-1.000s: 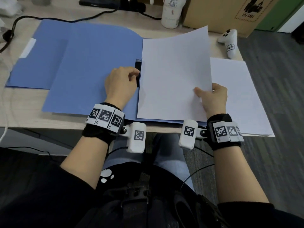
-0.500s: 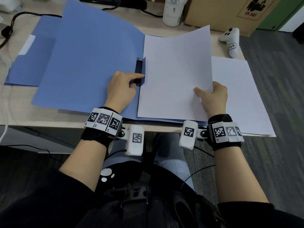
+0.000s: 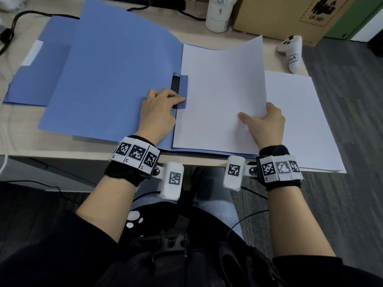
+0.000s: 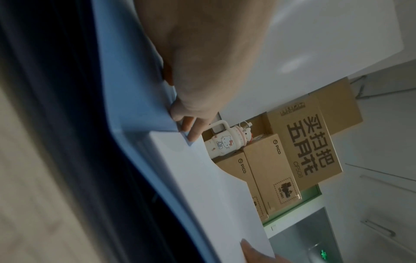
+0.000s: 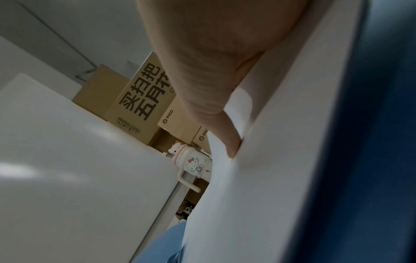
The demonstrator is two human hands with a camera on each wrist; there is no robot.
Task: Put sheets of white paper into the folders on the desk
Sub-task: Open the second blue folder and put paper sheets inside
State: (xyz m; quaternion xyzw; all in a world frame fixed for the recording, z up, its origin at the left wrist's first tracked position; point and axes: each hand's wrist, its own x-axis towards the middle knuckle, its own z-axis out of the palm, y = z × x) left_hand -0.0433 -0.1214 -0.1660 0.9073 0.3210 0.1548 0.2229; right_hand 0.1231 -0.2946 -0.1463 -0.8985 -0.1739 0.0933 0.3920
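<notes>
An open blue folder [image 3: 116, 79] lies on the desk with its left cover tilted up. At the spine sit a black clip [image 3: 175, 83] and a blue flap [image 3: 183, 90]. My left hand [image 3: 159, 108] curls its fingers on the lower end of that flap, which also shows in the left wrist view, where the left hand [image 4: 202, 71] meets the folder [image 4: 130, 89]. A white sheet [image 3: 219, 90] lies on the folder's right half, its top right corner bowed upward. My right hand [image 3: 267, 121] pinches the sheet's right edge, thumb on top. The right wrist view shows the thumb [image 5: 213, 89] on the sheet [image 5: 270, 178].
A stack of white paper [image 3: 300, 121] lies right of the folder, overhanging the desk edge. A second blue folder [image 3: 41, 79] sits under the first at left. A mug [image 3: 219, 15], cardboard box [image 3: 290, 15], white controller [image 3: 292, 52] and cables [image 3: 20, 19] line the back.
The folder's left cover has risen from flat to tilted up. My left index finger has stretched over the blue flap. The right hand still holds the sheet in place.
</notes>
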